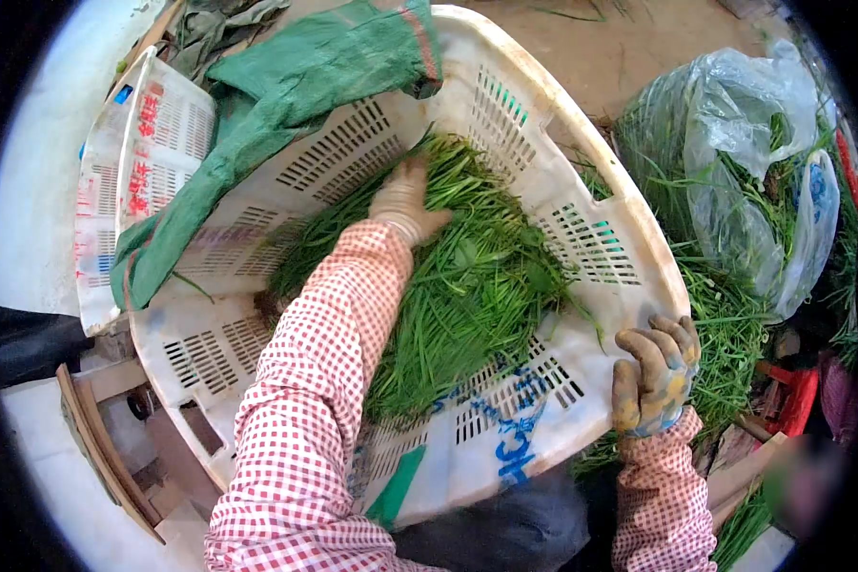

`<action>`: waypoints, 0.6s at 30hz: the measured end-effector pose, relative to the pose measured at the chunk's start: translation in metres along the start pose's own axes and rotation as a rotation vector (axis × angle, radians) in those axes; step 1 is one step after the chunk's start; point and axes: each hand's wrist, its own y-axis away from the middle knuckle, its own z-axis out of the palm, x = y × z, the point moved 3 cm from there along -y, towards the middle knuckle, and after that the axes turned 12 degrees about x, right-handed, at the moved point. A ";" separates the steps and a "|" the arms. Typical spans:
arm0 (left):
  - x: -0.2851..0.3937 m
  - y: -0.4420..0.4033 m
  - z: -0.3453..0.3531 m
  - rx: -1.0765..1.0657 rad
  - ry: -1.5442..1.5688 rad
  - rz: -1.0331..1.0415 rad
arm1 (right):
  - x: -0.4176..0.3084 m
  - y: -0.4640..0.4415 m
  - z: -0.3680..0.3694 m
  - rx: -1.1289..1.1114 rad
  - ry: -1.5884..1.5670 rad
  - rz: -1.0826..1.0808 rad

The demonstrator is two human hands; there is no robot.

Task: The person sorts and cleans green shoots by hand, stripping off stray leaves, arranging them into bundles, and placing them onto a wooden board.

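A large white plastic basket [582, 181] with slotted walls fills the middle of the view, tilted toward the camera. Long green leafy stalks [477, 305] lie in a heap inside it. My left hand [410, 202], in a pale glove, reaches in and rests on the stalks; its thumb stands apart, and the fingertips are blurred among the leaves. On the basket's right rim, my right hand [656, 375] in a stained, patterned glove has its fingers curled over the edge. A green woven sack [324, 71] drapes over the basket's far left rim.
Another white basket [167, 119] with red writing stands at the upper left. To the right are a clear plastic bag [734, 181] of greens, loose greens [729, 334] and a red object [793, 400]. Wooden strips [105, 458] lie at the lower left.
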 end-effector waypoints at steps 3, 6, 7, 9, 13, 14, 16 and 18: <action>-0.024 -0.019 0.001 -0.196 -0.142 -0.038 | 0.001 0.000 0.001 -0.033 0.016 0.015; -0.031 -0.017 0.018 -0.273 -0.219 -0.083 | 0.001 -0.002 0.001 -0.091 0.037 0.030; -0.029 -0.016 0.023 -0.297 -0.160 -0.124 | 0.001 -0.003 0.001 -0.096 0.036 0.035; -0.016 -0.016 0.017 -0.353 -0.124 -0.182 | 0.000 -0.002 0.002 -0.111 0.033 0.044; -0.009 0.005 0.023 -0.367 0.031 -0.314 | -0.001 -0.003 0.001 -0.086 0.033 0.028; -0.002 0.016 0.026 -0.409 0.113 -0.363 | -0.001 -0.004 0.002 -0.085 0.031 0.026; 0.012 0.037 0.031 -0.254 -0.048 -0.248 | -0.001 -0.003 0.002 -0.088 0.034 0.023; 0.019 0.052 0.048 -0.083 -0.117 -0.175 | -0.001 -0.002 0.001 -0.098 0.046 0.018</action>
